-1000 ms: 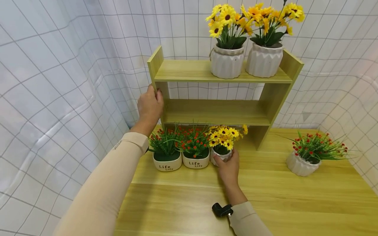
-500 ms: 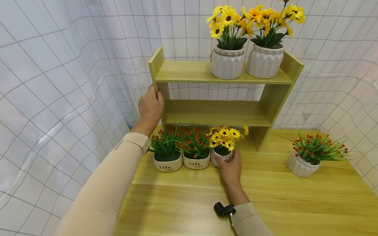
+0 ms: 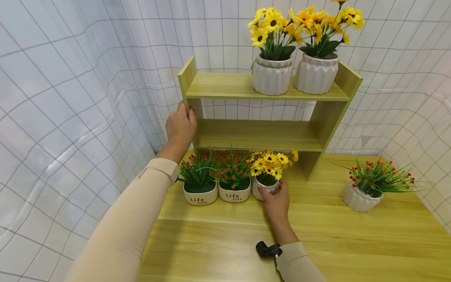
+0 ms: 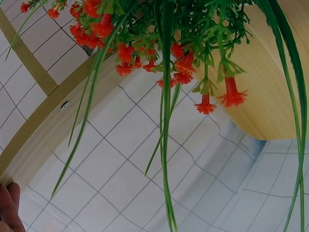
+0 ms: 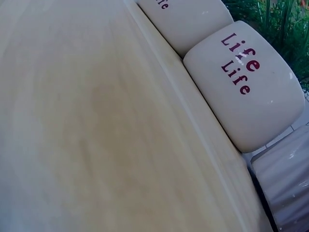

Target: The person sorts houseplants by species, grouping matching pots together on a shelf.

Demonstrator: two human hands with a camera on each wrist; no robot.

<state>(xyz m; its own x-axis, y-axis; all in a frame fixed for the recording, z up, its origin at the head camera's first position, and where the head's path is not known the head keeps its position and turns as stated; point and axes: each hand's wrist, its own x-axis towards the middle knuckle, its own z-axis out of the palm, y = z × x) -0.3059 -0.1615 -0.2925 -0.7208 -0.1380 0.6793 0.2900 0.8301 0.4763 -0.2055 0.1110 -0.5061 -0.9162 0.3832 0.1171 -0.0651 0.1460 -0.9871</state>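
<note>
L hand (image 3: 181, 127) grasping shelf (image 3: 218, 84) by its left upright | R hand (image 3: 277, 201) grasping yellow-flower pot (image 3: 267, 177) | pot on table (image 3: 218, 243) near far edge, at shelf's foot, just beside right Life planter (image 3: 234, 192) | left Life planter (image 3: 201, 195) next to that one | red-flower pot (image 3: 363, 197) toward table's far right corner | two white pots (image 3: 272, 78), shelf top, right end

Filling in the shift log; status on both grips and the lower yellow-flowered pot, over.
Left grip holds shelf at left side. Right grip holds lower yellow-flowered pot. Life planter close at pot's left.
</note>
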